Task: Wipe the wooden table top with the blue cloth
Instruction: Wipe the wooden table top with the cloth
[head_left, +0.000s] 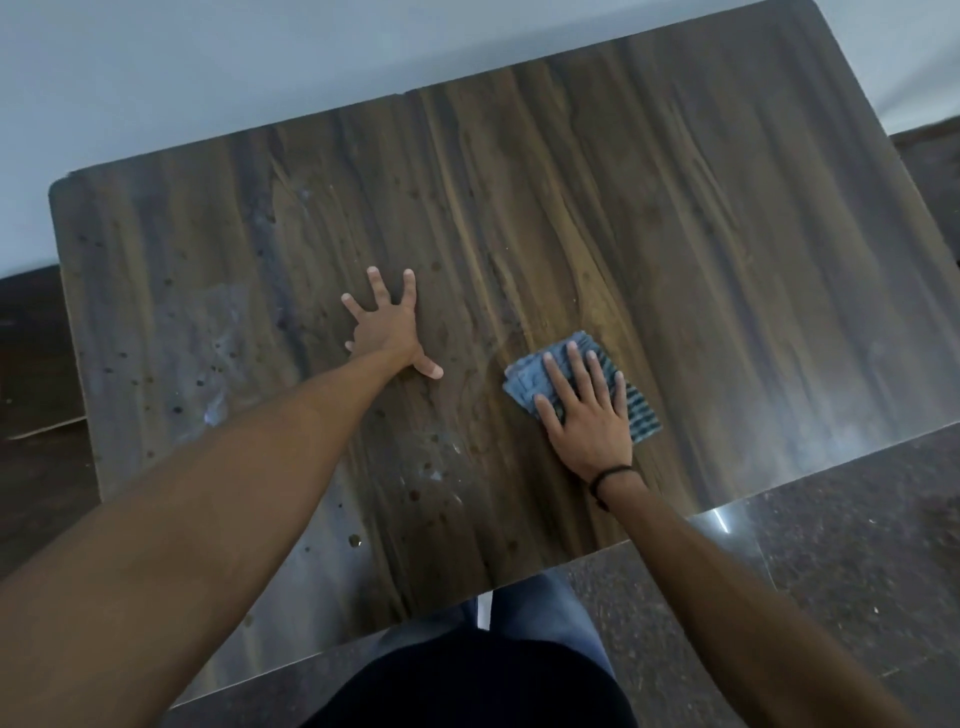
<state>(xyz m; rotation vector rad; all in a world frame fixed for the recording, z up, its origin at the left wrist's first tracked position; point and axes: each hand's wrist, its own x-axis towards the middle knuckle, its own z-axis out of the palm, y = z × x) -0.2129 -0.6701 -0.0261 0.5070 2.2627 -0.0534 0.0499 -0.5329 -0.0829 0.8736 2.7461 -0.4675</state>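
right hand (587, 418) flat on blue cloth (523, 383) | left hand (388, 328) splayed | grained table (675, 208), perhaps dusty

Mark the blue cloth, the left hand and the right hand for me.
blue cloth (644, 415), head view, on its uncovered striped corner.
left hand (387, 332), head view, on the back of the hand.
right hand (589, 421), head view, on the back of the hand.

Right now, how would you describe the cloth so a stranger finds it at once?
Look at the dark wooden table top that fills the view. On its near right part, the right hand lies flat with straight fingers on a folded blue cloth. It is the only fabric there; the left hand presses bare wood.
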